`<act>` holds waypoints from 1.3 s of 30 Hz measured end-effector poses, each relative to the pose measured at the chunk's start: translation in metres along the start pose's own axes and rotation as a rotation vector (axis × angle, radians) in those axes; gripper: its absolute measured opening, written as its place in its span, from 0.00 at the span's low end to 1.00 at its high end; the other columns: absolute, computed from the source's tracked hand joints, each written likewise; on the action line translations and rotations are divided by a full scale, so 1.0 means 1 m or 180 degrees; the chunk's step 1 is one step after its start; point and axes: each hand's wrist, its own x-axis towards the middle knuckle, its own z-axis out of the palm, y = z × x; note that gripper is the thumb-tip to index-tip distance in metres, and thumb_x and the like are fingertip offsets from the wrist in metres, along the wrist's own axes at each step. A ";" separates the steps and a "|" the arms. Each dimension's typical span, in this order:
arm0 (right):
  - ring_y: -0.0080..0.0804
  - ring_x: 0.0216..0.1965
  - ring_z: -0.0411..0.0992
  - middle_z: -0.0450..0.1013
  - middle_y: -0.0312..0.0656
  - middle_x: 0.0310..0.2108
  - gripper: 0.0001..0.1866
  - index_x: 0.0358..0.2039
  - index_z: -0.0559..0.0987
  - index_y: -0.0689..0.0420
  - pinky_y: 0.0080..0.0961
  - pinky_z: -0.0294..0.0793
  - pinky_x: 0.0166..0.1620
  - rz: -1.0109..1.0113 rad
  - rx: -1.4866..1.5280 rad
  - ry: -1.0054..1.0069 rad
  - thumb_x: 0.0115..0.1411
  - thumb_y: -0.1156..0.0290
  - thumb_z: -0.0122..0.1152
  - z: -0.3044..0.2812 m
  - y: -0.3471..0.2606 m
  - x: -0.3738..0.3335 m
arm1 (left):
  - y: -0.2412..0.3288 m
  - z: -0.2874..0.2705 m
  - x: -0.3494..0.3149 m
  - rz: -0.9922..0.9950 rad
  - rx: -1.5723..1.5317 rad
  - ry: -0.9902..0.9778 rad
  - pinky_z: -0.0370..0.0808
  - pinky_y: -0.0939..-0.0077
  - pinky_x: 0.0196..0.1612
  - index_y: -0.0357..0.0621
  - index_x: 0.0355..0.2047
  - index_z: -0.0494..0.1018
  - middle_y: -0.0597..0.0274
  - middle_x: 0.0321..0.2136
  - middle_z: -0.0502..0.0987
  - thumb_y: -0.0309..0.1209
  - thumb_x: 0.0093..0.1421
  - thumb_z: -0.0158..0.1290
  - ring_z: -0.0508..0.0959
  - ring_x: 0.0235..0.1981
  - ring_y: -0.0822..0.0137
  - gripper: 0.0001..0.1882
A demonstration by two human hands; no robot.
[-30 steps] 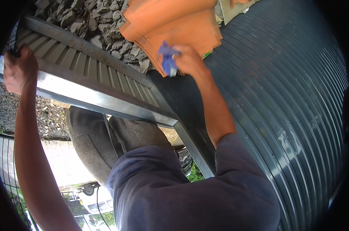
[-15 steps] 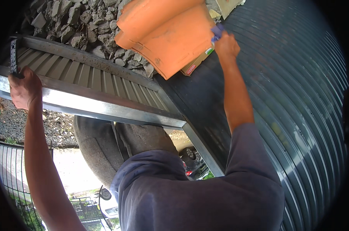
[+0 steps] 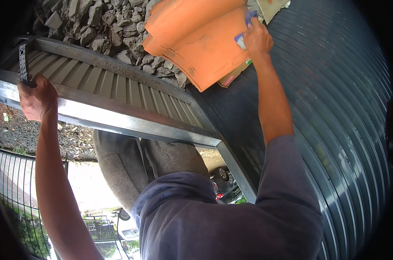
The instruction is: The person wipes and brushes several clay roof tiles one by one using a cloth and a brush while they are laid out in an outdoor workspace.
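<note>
At the far left, my left hand (image 3: 38, 97) is closed at the lower end of a dark metal strip with holes (image 3: 23, 63), which stands up above the fist. The hand rests by the bright metal beam (image 3: 118, 115). Toward the top, my right hand (image 3: 259, 40) is closed on a crumpled purple-and-white thing (image 3: 250, 18), perhaps a wrapper or cloth; parts stick out on either side of the fingers. It is at the right edge of the orange roof tiles (image 3: 209, 47), which lie stacked. A cardboard box (image 3: 233, 77) shows partly from beneath them.
Dark corrugated roofing sheet (image 3: 335, 108) spreads along the right. Broken rubble (image 3: 114, 32) lies behind the ribbed panel (image 3: 101, 82) in its metal frame. Far below the beam are a road (image 3: 90, 182), parked vehicles and a black fence (image 3: 14, 177).
The whole view has shifted slightly, so most things sit further right. My right hand has moved up a little along the tiles' edge, and more of the purple-and-white thing shows. My left hand keeps its grip.
</note>
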 end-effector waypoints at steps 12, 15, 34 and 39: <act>0.58 0.46 0.79 0.81 0.53 0.44 0.16 0.52 0.78 0.50 0.52 0.77 0.47 0.0002 -0.0776 -0.0534 0.63 0.66 0.59 -0.003 -0.007 0.027 | 0.006 -0.001 -0.003 0.0145 -0.0228 0.0038 0.75 0.50 0.46 0.48 0.40 0.78 0.52 0.42 0.83 0.49 0.58 0.51 0.81 0.46 0.46 0.20; 0.60 0.42 0.79 0.81 0.55 0.42 0.14 0.49 0.80 0.49 0.55 0.78 0.45 -0.0097 -0.1316 -0.1206 0.65 0.61 0.59 -0.009 0.005 -0.008 | -0.004 -0.006 -0.001 0.0112 -0.0138 0.0013 0.75 0.49 0.45 0.47 0.39 0.77 0.51 0.41 0.83 0.47 0.58 0.51 0.81 0.45 0.46 0.19; 0.47 0.38 0.79 0.76 0.43 0.36 0.16 0.47 0.81 0.51 0.41 0.80 0.40 -0.1605 0.1221 -0.1168 0.57 0.75 0.64 -0.018 -0.076 -0.081 | 0.000 -0.001 0.000 0.0180 -0.0181 -0.0041 0.75 0.49 0.46 0.48 0.41 0.78 0.51 0.41 0.83 0.49 0.60 0.52 0.81 0.44 0.45 0.19; 0.33 0.34 0.74 0.68 0.34 0.35 0.21 0.50 0.76 0.43 0.32 0.78 0.32 -0.3667 0.0330 -0.0494 0.54 0.71 0.64 0.034 -0.075 -0.039 | 0.006 0.003 -0.004 0.0055 -0.0179 -0.0149 0.75 0.49 0.47 0.49 0.42 0.78 0.50 0.41 0.83 0.48 0.58 0.52 0.81 0.45 0.45 0.20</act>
